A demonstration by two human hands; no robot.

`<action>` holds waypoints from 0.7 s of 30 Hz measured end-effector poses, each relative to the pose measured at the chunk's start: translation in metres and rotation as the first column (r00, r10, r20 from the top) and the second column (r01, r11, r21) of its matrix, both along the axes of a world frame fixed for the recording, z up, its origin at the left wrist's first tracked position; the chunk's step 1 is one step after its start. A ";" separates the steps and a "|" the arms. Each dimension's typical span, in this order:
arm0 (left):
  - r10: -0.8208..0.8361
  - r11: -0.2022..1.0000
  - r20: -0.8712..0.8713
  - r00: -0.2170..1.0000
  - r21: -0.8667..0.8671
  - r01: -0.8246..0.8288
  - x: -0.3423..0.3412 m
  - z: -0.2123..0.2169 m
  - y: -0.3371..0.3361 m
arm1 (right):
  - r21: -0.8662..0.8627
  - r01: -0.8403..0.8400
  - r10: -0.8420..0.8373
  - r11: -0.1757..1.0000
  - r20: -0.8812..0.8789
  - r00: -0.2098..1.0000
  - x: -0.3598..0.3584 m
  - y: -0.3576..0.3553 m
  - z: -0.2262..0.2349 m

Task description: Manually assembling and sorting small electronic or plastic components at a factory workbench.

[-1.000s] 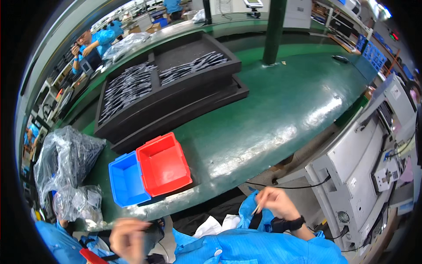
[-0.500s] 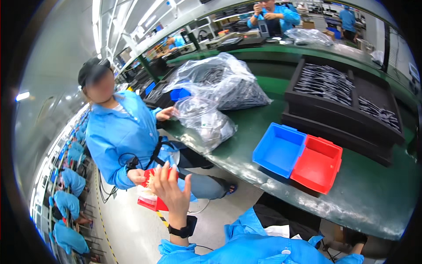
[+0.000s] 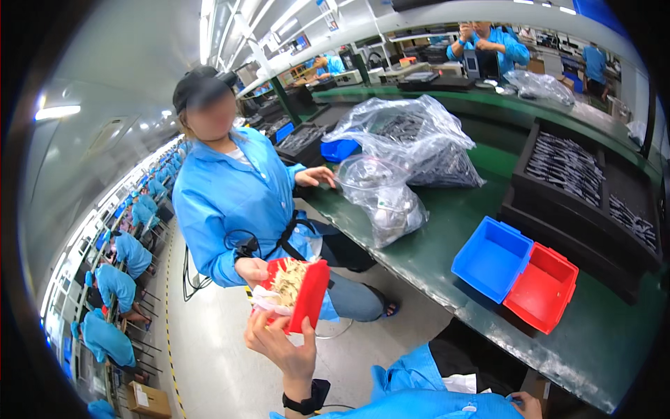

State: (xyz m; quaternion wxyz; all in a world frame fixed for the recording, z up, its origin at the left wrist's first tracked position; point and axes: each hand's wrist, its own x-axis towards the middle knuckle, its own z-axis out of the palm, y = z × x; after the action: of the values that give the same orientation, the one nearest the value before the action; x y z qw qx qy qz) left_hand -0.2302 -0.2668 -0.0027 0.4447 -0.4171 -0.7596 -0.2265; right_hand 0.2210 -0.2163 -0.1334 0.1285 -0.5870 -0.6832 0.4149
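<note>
My left hand (image 3: 285,347), with a dark band on its wrist, is closed on the lower edge of a red plastic bin (image 3: 312,297). A tangle of pale, thin pieces (image 3: 288,281) and some white wrapping fill the bin; their kind is unclear. A co-worker's hand (image 3: 252,269) grips the same bin from its far left side. At the lower right edge, only part of my right hand (image 3: 527,405) shows near my blue smock, its fingers mostly hidden.
On the green workbench (image 3: 447,209) stand an empty blue bin (image 3: 492,258) and an empty red bin (image 3: 541,288), side by side. Behind them are black trays (image 3: 565,230) of small dark parts. Clear plastic bags (image 3: 447,150) of parts lie near the co-worker (image 3: 237,188), at the bench's left.
My left hand, open and raised in front of the red bin before, has closed on its lower edge. The bin is now tilted with its contents showing. My view has swung left.
</note>
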 end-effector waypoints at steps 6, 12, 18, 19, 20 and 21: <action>-0.289 0.953 0.172 0.942 0.149 0.265 -0.005 -0.014 0.029 | 0.270 -0.247 0.284 0.931 -0.108 0.953 -0.078 0.046 0.082; -0.361 0.912 0.108 0.926 0.250 0.326 -0.018 -0.030 0.085 | 0.405 -0.360 0.444 0.841 -0.134 0.886 -0.116 0.061 0.096; -0.423 0.853 0.048 0.905 0.360 0.379 -0.042 -0.052 0.144 | 0.380 -0.321 0.409 0.868 -0.180 0.894 -0.128 0.052 0.105; -0.426 0.850 0.047 0.904 0.364 0.381 -0.045 -0.054 0.150 | 0.384 -0.318 0.407 0.867 -0.178 0.896 -0.129 0.049 0.104; -0.435 0.845 0.051 0.899 0.369 0.388 -0.049 -0.057 0.155 | 0.352 -0.294 0.375 0.889 -0.189 0.907 -0.129 0.046 0.104; -0.445 0.839 0.052 0.894 0.374 0.396 -0.053 -0.058 0.162 | 0.323 -0.266 0.341 0.908 -0.201 0.918 -0.130 0.045 0.103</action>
State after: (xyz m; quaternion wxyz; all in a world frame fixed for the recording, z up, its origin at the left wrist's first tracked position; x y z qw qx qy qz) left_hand -0.2835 -0.1049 -0.0611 0.3985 -0.4704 -0.6245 -0.4795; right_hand 0.0908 -0.1717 -0.0301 0.2322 -0.3898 -0.7978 0.3970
